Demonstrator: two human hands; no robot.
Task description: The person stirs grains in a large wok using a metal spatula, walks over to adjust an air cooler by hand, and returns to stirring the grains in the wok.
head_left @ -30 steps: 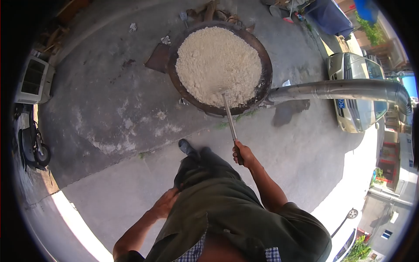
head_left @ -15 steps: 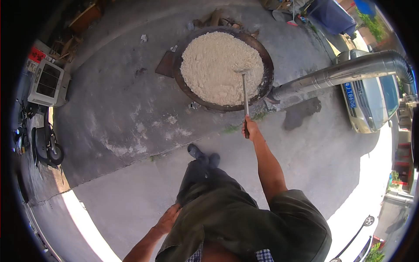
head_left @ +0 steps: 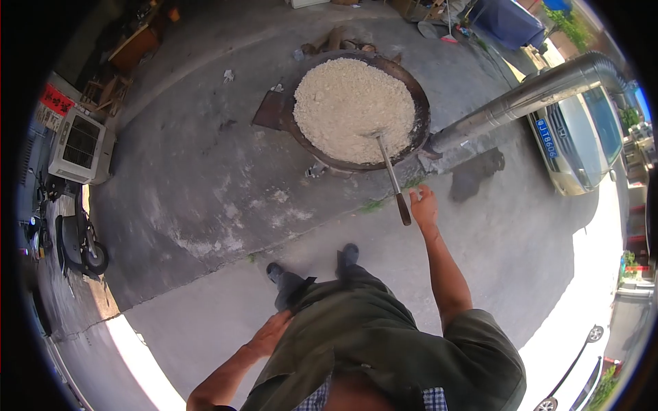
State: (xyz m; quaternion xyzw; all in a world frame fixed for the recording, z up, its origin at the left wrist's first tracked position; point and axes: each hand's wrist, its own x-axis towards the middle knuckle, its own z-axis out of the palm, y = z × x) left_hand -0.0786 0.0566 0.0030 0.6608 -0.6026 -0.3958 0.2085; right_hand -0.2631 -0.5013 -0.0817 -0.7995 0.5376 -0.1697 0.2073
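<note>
A large dark wok (head_left: 423, 103) holds a heap of pale, crumbly food (head_left: 353, 103). The head of a long-handled spatula (head_left: 389, 163) is sunk in the heap, so its shape is partly hidden. Its metal shaft rests across the wok's near rim, and its brown grip sticks out toward me. Just right of that grip is my right hand (head_left: 424, 207), open with its fingers apart and not holding the handle. My left hand (head_left: 269, 334) lies against the side of my dark green clothing, fingers stretched out, with nothing seen in it.
From the wok's right side runs a thick metal flue pipe (head_left: 507, 109), with a parked car (head_left: 572, 140) beyond it. Firewood (head_left: 332, 41) lies behind the wok. At left stand a white air-conditioner unit (head_left: 79, 145) and a scooter (head_left: 81, 240). A dark stain (head_left: 478, 175) marks the ground.
My right hand has let go of the spatula and moved right. The spatula now leans on the rim, its grip lower. My feet have stepped apart. My left hand stays at my side.
</note>
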